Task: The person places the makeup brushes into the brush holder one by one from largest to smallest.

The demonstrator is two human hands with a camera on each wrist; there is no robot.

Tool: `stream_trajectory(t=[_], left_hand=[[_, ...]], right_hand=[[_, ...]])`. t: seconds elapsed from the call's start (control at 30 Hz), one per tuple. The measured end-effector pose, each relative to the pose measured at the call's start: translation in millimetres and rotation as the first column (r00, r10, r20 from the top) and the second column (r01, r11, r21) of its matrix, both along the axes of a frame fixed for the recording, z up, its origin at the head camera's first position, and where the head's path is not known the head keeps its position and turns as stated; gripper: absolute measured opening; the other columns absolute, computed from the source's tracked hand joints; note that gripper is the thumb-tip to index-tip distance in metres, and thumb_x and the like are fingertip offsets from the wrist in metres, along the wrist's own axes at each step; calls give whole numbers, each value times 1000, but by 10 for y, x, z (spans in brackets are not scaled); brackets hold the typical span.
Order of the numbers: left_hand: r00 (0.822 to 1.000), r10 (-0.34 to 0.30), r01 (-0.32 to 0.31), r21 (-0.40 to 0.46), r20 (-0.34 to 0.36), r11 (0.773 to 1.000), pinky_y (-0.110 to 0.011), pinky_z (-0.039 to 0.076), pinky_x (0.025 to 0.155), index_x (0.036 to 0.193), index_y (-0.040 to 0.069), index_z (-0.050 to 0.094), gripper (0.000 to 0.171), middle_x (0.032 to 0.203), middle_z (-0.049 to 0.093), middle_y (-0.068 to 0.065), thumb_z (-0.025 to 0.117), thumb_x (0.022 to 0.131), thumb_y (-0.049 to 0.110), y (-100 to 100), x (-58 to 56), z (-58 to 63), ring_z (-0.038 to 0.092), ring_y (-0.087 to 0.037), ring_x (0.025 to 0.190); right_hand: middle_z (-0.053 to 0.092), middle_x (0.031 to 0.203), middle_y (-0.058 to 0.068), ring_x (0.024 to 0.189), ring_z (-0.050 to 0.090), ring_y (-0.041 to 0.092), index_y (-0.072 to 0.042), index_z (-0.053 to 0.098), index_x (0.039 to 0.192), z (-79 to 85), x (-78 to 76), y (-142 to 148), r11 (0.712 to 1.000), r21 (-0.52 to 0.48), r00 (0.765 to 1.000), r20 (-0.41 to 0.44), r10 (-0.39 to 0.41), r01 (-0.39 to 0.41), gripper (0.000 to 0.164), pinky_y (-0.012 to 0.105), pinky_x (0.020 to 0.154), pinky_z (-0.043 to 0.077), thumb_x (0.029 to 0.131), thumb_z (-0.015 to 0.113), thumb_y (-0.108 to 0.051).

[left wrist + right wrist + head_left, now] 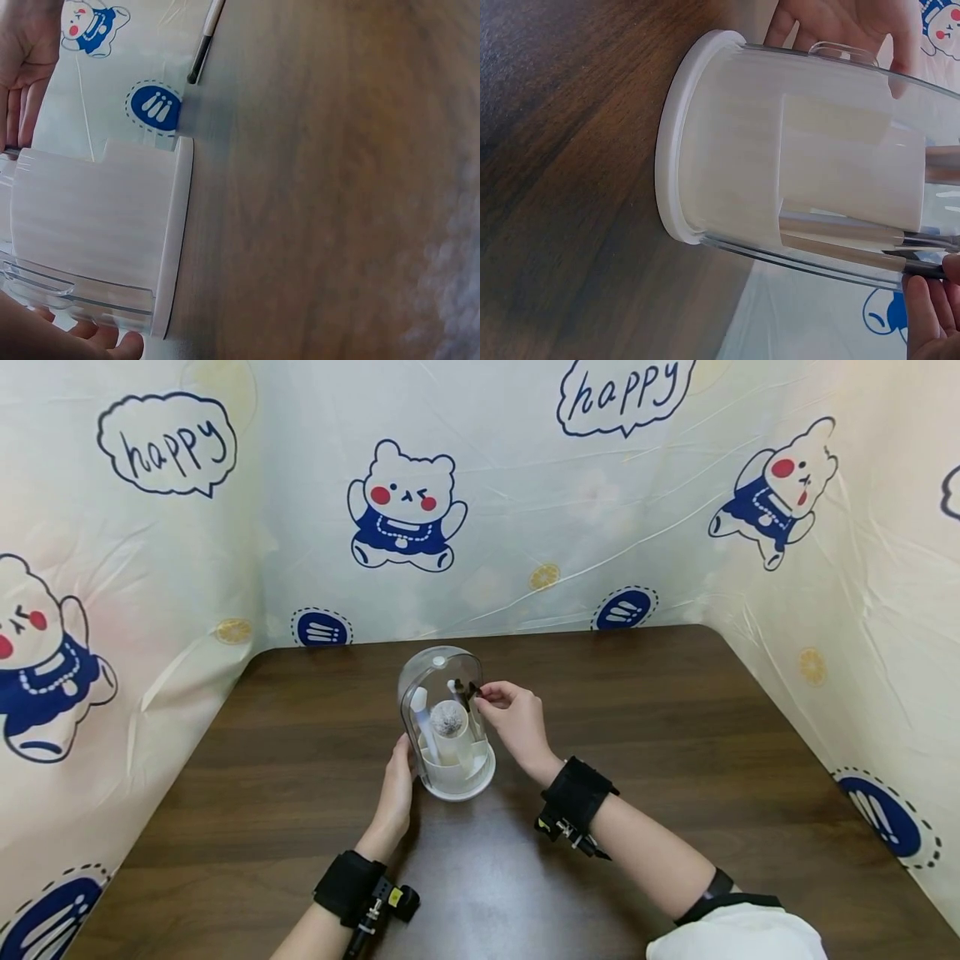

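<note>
A round brush holder with a white base [456, 792] and a clear domed cover [422, 667] stands upright on the table. Within it are a white cup with a speckled grey round top [448, 718], a white-handled brush [422, 714] and several dark-tipped brushes at the right. My left hand [396, 789] rests along the cover's left side; its fingers are partly hidden behind it. At the upper right, my right hand [517, 718] pinches a makeup brush [855, 253] by its dark upper part between thumb and fingers. The brush's pale handle stands inside the holder, beside another brush [847, 227].
The dark wood table [645, 710] is ringed by a pale printed cloth [510, 510] at the back and sides. Black bands with small cameras sit on both wrists. A slim dark-tipped rod [202, 49] shows along the table's edge in the left wrist view.
</note>
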State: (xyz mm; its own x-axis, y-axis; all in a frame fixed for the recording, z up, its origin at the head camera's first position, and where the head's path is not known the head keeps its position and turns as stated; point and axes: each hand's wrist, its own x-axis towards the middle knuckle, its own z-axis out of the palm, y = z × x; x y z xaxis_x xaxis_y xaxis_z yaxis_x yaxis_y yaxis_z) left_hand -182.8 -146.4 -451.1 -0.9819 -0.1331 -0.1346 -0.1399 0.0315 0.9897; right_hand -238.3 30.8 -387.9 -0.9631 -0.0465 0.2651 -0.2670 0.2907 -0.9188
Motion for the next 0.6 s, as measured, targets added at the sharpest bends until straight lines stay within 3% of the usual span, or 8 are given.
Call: stream_trajectory(t=[0.6], left_hand=[[1000,9,-9,9,-4,1000,-52,16,121,152,-1,14,63,159,14,-21,14,104,40,3,-15,-4,16,-37,147]], right_hand=[[74,94,14,84,71,23,-1,72,96,6,13,-114,997,74,1000,-30,0,3,15,31,73,58,84,72,-10]])
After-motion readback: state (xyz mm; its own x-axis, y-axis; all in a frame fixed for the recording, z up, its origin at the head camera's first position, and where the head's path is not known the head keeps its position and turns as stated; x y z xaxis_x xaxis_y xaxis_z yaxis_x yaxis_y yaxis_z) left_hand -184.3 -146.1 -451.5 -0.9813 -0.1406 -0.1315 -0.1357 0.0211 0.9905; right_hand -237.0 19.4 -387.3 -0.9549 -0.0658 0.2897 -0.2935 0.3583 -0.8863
